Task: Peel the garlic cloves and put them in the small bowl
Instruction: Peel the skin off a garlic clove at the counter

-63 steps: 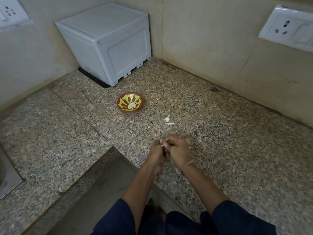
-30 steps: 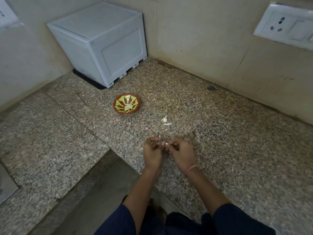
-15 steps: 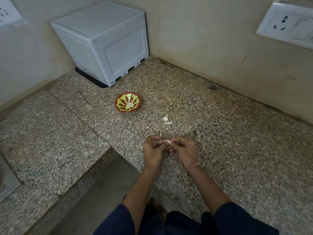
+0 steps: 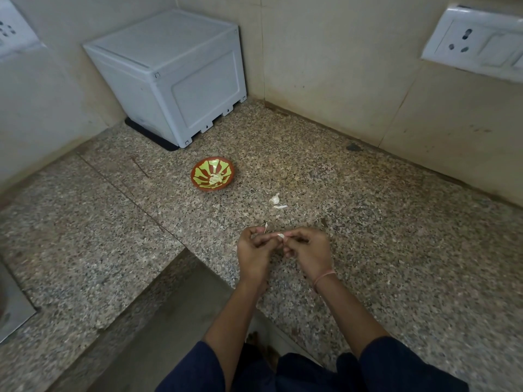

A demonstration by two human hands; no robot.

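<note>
Observed: the left hand and right hand meet above the counter, near its front edge. Both grips are closed, fingertips pinched on one garlic clove between them. A wisp of skin stands up from the left fingers. Peeling is judged to be under way.

The small bowl sits well apart, ahead and to the left, with pale cloves inside. A garlic piece with a scrap of skin lies between hands and bowl.

Risk: the clove is small and probably slick. A hard tug on the skin could flick it out of the grip and over the counter edge, near the left wrist.

Clearance: open counter runs from hands to bowl. The white box stands beyond, off the path.
</note>
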